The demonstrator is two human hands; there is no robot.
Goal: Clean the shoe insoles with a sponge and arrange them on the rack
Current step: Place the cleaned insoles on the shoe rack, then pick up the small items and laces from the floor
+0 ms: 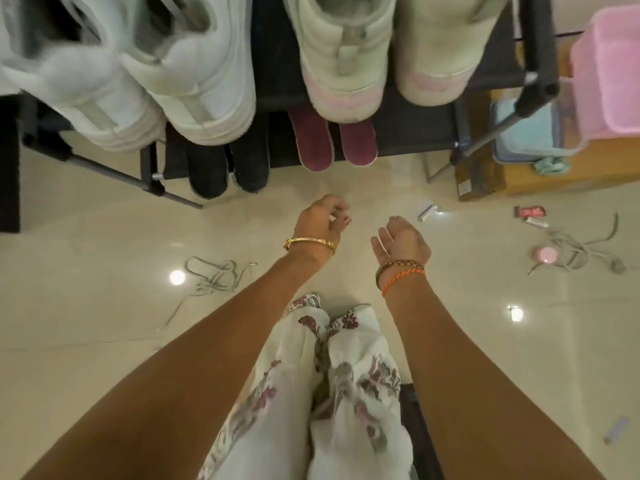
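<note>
Both hands hang over the floor in front of the rack and hold nothing. The left hand (pixel 320 218) has its fingers loosely curled downward, its grip empty, with a gold bangle (pixel 310 243) on the wrist. The right hand (pixel 401 239) lies relaxed, palm turned inward, its grip empty too, with thread bands (pixel 401 271) on the wrist.

Just beyond the hands, two maroon insoles (pixel 334 142) stick out side by side from the lower shelf of the black rack (pixel 540 88), under a row of pale sneakers (pixel 343 57). No sponge shows.

The floor (pixel 104 323) is glossy cream tile with bright light spots. Loose shoelaces (pixel 214 275) lie to the left, more laces and a small pink round thing (pixel 547 255) to the right. A pink basket (pixel 606 71) stands at the right of the rack.
</note>
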